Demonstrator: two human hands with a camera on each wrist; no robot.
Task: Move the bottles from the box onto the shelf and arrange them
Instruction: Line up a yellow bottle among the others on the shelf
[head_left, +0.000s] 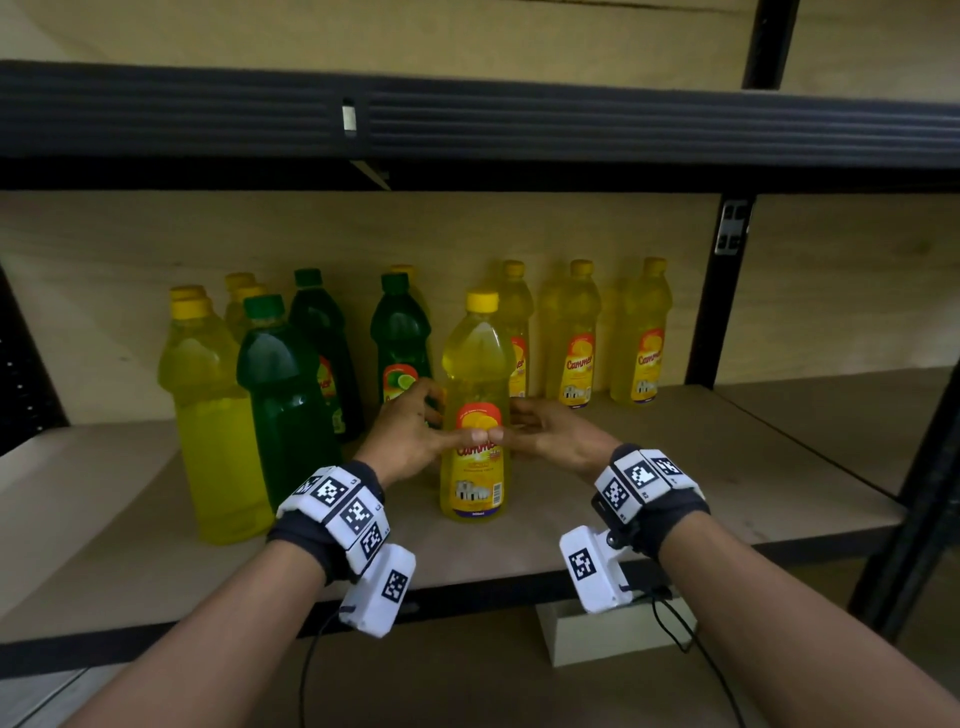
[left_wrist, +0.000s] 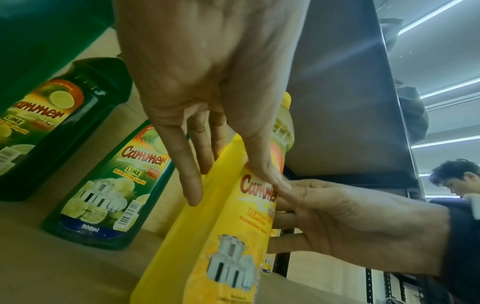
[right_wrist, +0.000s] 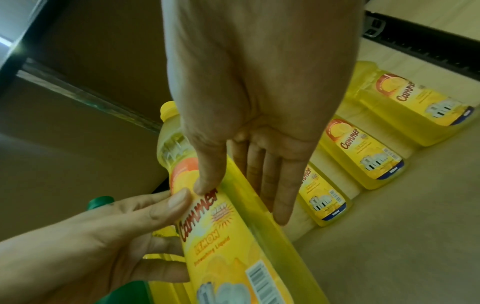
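Both hands (head_left: 467, 434) around yellow bottle (head_left: 475, 374)

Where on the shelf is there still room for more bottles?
Bare board lies right of the held yellow bottle, in front of the yellow back row. A front strip is free too. The left is crowded with green bottles and yellow ones.
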